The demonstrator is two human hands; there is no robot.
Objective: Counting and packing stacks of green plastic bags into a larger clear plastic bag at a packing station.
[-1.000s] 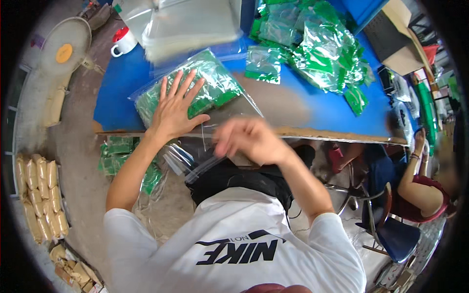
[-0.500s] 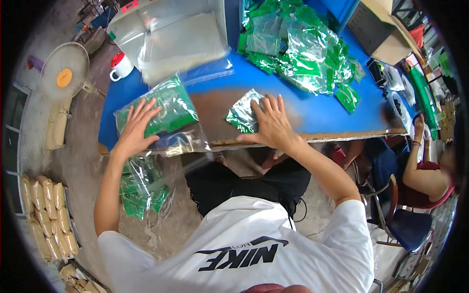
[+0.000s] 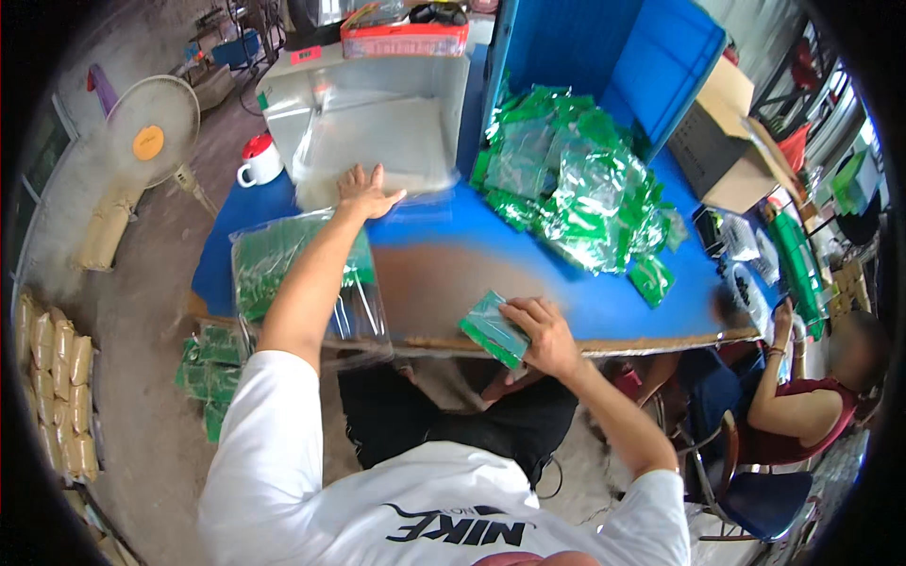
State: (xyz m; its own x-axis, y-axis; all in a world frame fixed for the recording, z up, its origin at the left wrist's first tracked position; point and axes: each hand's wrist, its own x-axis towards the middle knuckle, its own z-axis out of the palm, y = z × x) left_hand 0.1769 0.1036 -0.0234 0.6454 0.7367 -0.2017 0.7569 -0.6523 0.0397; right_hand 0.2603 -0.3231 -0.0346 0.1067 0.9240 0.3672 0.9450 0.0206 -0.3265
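My left hand [image 3: 366, 195] reaches forward, fingers spread, onto the near end of a stack of clear plastic bags [image 3: 377, 141] lying in a pale open tray. Under my left forearm is a large clear bag [image 3: 260, 274] filled with green packets, lying at the table's front edge. Close to that edge, my right hand [image 3: 545, 332] is closed on one small green packet [image 3: 493, 330], gripping it by its right side. A heap of shiny green packets [image 3: 576, 179] spills from a tipped blue crate [image 3: 675, 57] beyond my right hand.
A white mug with a red lid [image 3: 261, 160] stands left of the tray. More green packets [image 3: 212, 368] are below the table's left edge. A cardboard box [image 3: 727, 141] is at the back right. Another person [image 3: 802, 406] sits at the right. A fan [image 3: 151, 137] stands at left.
My left hand has left the filled bag and moved forward to the stack of clear bags. My right hand, earlier flat over the small packet, now grips it. The view has shifted.
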